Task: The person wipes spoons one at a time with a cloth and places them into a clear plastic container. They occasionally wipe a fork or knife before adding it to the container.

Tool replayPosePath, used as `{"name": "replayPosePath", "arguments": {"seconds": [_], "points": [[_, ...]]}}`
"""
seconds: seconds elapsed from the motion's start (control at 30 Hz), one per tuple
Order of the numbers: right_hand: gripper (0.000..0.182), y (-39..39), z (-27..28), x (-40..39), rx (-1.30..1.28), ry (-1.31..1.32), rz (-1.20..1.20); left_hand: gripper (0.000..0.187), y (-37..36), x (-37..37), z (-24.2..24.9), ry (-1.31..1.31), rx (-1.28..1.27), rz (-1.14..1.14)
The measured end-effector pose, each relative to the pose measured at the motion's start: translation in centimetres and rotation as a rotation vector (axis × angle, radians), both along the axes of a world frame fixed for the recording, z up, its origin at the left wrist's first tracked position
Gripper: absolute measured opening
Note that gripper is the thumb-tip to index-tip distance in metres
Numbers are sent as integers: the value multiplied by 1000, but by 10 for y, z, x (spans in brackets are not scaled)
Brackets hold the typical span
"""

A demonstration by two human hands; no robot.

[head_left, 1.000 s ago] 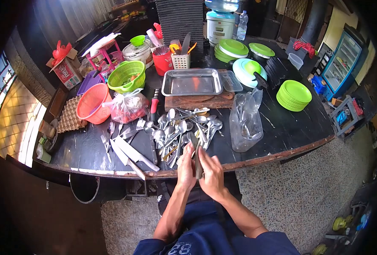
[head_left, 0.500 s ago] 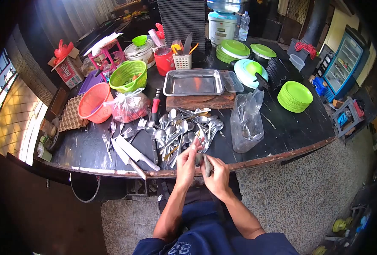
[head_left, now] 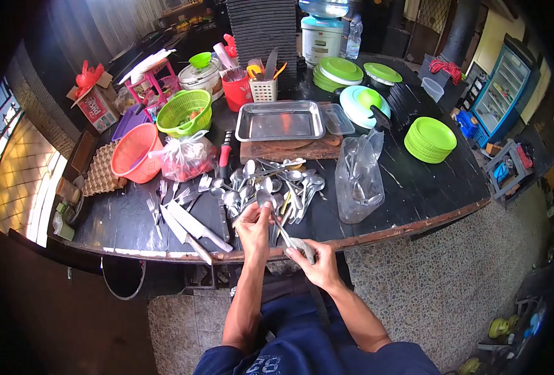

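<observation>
Held at the table's front edge, a metal spoon (head_left: 265, 198) points its bowl away from me and up. My left hand (head_left: 252, 230) pinches it just below the bowl. My right hand (head_left: 319, 267) is closed on a grey cloth (head_left: 302, 247), which wraps the handle end of the spoon. Just beyond my hands lies a loose pile of spoons (head_left: 295, 181). Two knives (head_left: 195, 226) with pale blades rest left of the pile, beside several forks (head_left: 154, 206). To the right stands a clear plastic bag (head_left: 359, 181) with spoons in it.
Behind the pile, a metal tray (head_left: 280, 122) sits on a wooden board (head_left: 277, 151). Green plates (head_left: 430, 140) are stacked at the right. On the left are an orange basket (head_left: 132, 156), a green basket (head_left: 186, 115) and a knotted plastic bag (head_left: 189, 159).
My hands have moved apart, the left one up and leftward. The spoon now shows plainly between them, and the cloth has come to its handle end.
</observation>
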State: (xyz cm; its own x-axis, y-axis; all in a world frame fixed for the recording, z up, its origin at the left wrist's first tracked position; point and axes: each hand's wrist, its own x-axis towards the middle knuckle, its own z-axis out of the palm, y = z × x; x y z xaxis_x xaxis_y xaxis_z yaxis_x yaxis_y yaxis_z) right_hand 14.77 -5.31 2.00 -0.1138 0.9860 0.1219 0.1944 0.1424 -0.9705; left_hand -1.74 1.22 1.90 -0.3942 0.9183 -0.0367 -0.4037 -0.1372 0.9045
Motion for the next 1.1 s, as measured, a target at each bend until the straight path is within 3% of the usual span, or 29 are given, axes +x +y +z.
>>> {"name": "replayPosePath", "arguments": {"seconds": [0.17,0.23,0.3,0.4,0.5,0.73,0.83,1.03,1.1], "points": [[23,-2,9,17,-46,-64,-23,6,4,-14,-24,-100,19,74],[19,7,17,25,279,-182,-86,7,5,-23,-24,-105,50,132],[17,14,33,28,384,-280,-179,10,4,-26,-21,-58,30,113],[29,28,45,19,546,-351,-194,22,1,-7,-15,28,-86,70],[46,42,40,1,641,-438,-104,15,-4,12,-4,-44,-93,-121],[50,33,23,-9,607,-644,18,15,-3,3,2,-85,-204,-145],[46,27,26,-5,588,-649,57,14,-2,3,-10,-66,-187,-166],[44,11,26,7,607,-585,139,16,3,7,-12,-153,-163,15],[45,8,26,12,593,-553,179,19,4,-3,-12,-157,-120,-42]]}}
